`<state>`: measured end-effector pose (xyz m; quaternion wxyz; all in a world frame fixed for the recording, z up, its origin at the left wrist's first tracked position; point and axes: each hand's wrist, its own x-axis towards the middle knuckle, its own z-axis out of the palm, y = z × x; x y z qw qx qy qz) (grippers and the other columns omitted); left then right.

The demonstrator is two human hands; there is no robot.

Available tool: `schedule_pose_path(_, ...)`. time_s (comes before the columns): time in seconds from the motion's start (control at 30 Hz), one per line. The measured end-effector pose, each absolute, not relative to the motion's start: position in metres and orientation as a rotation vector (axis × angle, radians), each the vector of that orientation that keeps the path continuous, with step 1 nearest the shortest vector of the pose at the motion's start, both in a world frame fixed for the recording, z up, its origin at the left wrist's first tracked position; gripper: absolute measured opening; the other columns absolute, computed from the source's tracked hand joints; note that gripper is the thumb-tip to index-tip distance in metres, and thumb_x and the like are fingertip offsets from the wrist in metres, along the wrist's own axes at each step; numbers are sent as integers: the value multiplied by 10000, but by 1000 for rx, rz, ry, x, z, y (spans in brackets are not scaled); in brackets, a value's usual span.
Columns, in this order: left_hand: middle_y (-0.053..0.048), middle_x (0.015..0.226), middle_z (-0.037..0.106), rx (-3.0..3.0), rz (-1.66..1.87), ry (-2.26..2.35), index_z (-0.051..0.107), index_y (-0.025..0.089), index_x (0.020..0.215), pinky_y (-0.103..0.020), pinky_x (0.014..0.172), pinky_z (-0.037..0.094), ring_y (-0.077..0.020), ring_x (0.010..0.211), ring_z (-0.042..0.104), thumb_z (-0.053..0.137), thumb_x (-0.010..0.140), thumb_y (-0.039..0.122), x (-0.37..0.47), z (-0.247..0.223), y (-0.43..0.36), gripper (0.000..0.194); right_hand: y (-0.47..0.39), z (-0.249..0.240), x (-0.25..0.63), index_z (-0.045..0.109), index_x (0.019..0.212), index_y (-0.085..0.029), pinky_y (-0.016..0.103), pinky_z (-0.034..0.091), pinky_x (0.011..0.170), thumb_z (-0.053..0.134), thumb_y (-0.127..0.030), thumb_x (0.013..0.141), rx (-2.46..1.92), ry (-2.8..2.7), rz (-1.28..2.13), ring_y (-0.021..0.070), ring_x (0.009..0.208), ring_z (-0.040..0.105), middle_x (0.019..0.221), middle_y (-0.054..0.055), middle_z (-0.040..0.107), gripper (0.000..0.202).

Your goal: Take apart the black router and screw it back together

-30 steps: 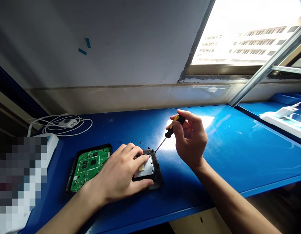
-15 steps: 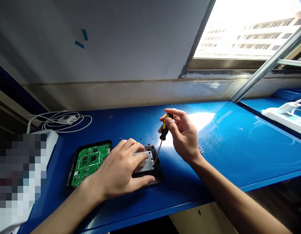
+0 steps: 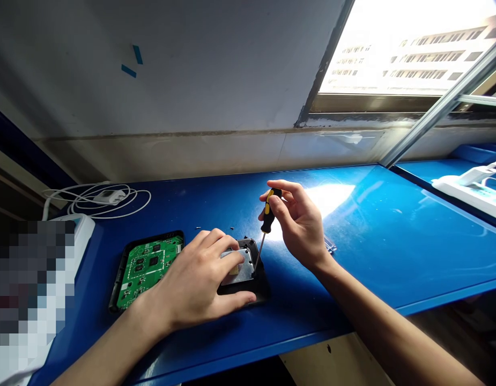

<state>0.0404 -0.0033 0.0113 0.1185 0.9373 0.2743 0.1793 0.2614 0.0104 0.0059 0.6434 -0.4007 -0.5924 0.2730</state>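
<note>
My left hand (image 3: 205,279) lies over a black plastic cover (image 3: 261,287), fingers spread, with its fingertips on a silver metal plate (image 3: 243,274) set in the cover. A small tan pad shows on the plate under the index finger. The thumb stretches along the cover's near side. In my right hand (image 3: 300,222) is a small screwdriver (image 3: 268,214) with a black and yellow handle, gripped between thumb and fingers. Its shaft slants down to the plate's right corner. Left of my left hand, a green circuit board (image 3: 149,268) sits in a black case half (image 3: 116,292).
Two tiny screws (image 3: 198,228) lie behind the cover. A small clear object (image 3: 330,245) is partly hidden behind my right wrist. White cable with a charger (image 3: 110,197) is coiled at the back left. A white power strip (image 3: 468,187) stands at the right, beyond a metal post (image 3: 428,112).
My right hand and the screwdriver's handle have shifted slightly left, with the tip still at the same corner. My left hand stays in place.
</note>
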Motion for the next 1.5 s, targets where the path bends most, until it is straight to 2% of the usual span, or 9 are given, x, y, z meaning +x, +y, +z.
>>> schedule_pose_path(0.4, -64, 1142, 688, 2715, 545, 782, 681, 198, 926, -437, 892, 465, -280, 1047, 575, 801, 850, 503, 40, 10, -5, 336, 11, 5, 263, 611, 1165, -230, 266, 606, 583, 653, -399, 966, -1007, -1322, 638, 120, 668, 715, 910, -4, 707, 265)
schedule_pose_path(0.6, -55, 1141, 687, 2700, 517, 716, 698, 210, 991, -420, 890, 461, -270, 1048, 582, 819, 841, 466, 42, 10, -5, 321, 13, 6, 264, 618, 1169, -241, 286, 609, 588, 666, -426, 951, -1021, -1306, 652, 134, 676, 715, 910, -1, 702, 290)
schedule_pose_path(1.5, -70, 1142, 701, 2723, 526, 639, 745, 196, 1037, -423, 917, 473, -268, 1050, 596, 813, 850, 466, 40, 9, -6, 336, 14, 9, 266, 625, 1132, -237, 280, 615, 577, 676, -429, 937, -1005, -1264, 709, 125, 652, 704, 901, -2, 701, 278)
